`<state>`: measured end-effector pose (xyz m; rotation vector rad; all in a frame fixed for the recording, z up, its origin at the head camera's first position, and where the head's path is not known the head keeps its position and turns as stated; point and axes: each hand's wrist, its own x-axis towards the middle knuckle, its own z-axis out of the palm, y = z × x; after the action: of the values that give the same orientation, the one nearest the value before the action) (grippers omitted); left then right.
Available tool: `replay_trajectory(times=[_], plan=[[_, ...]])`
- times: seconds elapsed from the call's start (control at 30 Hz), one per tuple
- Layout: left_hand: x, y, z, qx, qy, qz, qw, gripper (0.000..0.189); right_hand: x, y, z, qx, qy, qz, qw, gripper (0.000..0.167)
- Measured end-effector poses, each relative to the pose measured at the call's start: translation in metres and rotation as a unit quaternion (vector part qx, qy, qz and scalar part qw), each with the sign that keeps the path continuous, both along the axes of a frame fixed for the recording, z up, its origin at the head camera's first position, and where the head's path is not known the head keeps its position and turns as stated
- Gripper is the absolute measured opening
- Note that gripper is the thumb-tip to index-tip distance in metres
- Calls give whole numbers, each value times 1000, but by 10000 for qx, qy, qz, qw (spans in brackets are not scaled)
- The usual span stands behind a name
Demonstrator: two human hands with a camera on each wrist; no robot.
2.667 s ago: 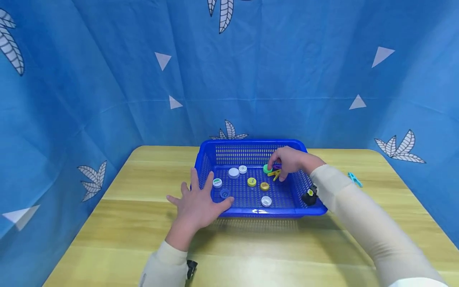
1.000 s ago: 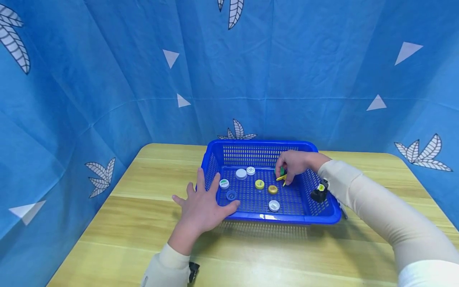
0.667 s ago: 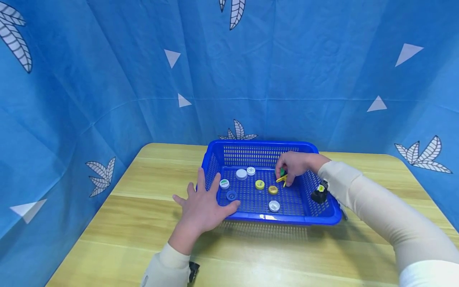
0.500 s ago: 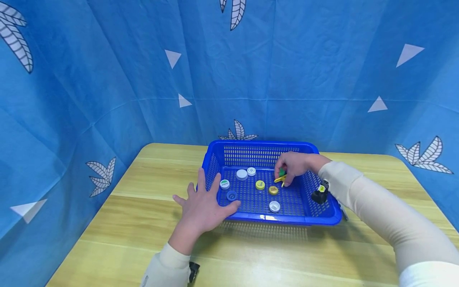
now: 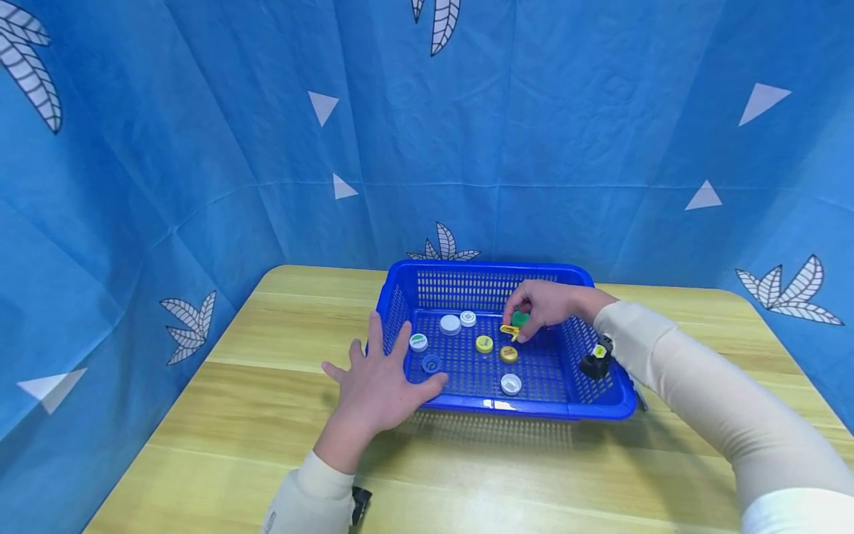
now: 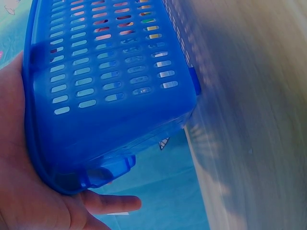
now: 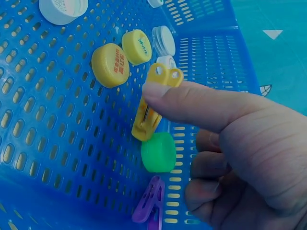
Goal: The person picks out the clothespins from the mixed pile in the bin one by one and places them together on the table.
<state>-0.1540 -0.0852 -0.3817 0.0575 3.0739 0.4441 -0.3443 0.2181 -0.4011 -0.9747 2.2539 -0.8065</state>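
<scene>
My right hand [image 5: 545, 302] is inside the blue plastic basket [image 5: 494, 408], pinching a yellow clothespin [image 7: 154, 119] between thumb and finger. In the right wrist view, a green bottle cap [image 7: 159, 152] lies just below the clothespin's jaw end, with a purple clothespin [image 7: 150, 199] beyond it. The other right fingers are curled in. Fingers spread, my left hand [image 5: 373, 386] rests at the basket's left front corner; the left wrist view shows it against the rim [image 6: 29, 105], with one finger extended past the corner.
Several bottle caps lie on the basket floor: a gold cap [image 5: 508, 354], a yellow cap [image 5: 483, 344], a blue cap [image 5: 431, 363] and white caps such as the front one [image 5: 511, 384]. The basket stands on a wooden table [image 5: 280, 356] before a blue curtain [image 5: 414, 133].
My right hand has shifted slightly left with the yellow clothespin, which is now turned differently, and the green cap shows more. My left hand stays at the corner. The view swung right earlier.
</scene>
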Motion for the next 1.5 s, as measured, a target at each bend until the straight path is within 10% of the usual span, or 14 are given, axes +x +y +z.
replay_trajectory(times=[0.57,1.5], plan=[[0,13,1,56,-95,-173,9998,104,16,10,12,-738,312,-168,9966,23],[0,5,5,113,-227,-145,9996,104,53,53,77,-1361,669,-1000,9834,21]])
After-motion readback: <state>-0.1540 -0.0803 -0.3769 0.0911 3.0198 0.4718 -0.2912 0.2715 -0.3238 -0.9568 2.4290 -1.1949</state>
